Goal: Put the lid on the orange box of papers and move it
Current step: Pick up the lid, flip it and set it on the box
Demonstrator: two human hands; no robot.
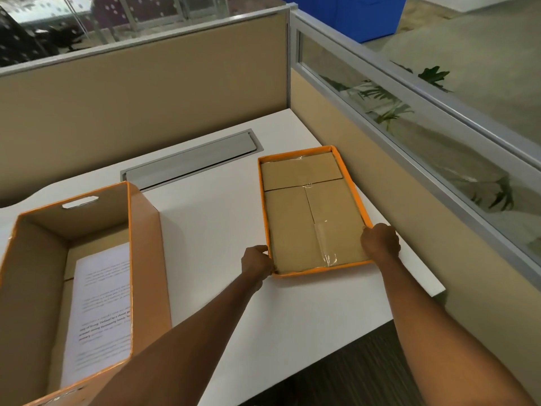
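The orange box stands open on the left of the white desk, with printed papers lying flat inside. Its lid lies upside down on the desk to the right, orange rim up and brown taped cardboard showing inside. My left hand grips the lid's near-left corner. My right hand holds the lid's right rim near the front corner. Both arms reach across the desk from the bottom of the view.
The white desk ends at the right and front edges, with dark carpet below. A grey cable tray cover is set into the desk behind. Beige partition walls close in the back and right side.
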